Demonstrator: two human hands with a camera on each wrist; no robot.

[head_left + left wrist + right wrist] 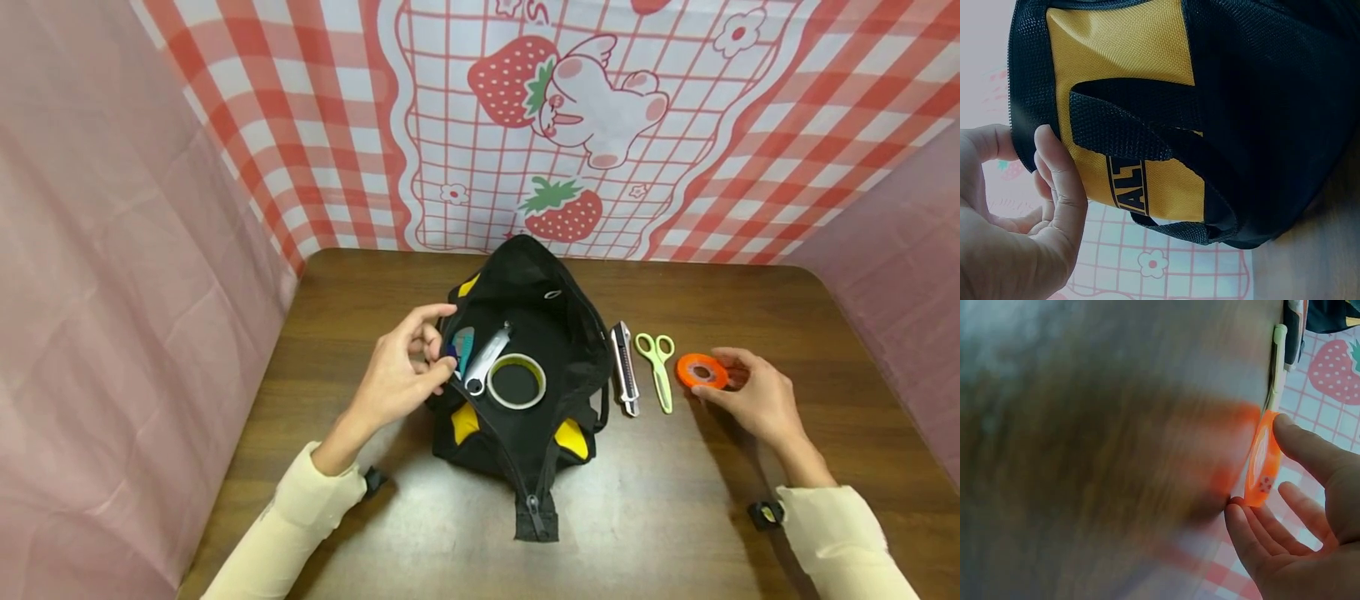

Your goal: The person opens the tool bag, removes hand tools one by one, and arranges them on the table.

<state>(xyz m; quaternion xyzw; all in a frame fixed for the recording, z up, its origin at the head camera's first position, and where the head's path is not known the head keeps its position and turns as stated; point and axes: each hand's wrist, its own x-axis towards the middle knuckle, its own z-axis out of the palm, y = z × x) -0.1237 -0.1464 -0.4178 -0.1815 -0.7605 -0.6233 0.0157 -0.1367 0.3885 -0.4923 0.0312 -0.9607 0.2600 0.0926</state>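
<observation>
A black tool bag [540, 433] with yellow panels stands unzipped on the table. My left hand [401, 367] pinches the left edge of its opening; in the left wrist view thumb and fingertips meet at the zipper edge [1025, 140]. Inside lie a white-rimmed tape roll [491, 382], a white-handled tool [487, 358] of unclear kind and a small teal-and-grey item [464, 348]. Over on the right, my right hand [757, 396] holds an orange tape roll [686, 373] between thumb and fingers. The right wrist view shows the roll [1272, 447] low over the tabletop.
Between the bag and the orange roll lie a utility knife [624, 367] and light-green scissors [660, 375], side by side. A checked strawberry cloth [352, 150] hangs behind the wooden table [637, 517]. Pink cloth [112, 292] hangs at both sides.
</observation>
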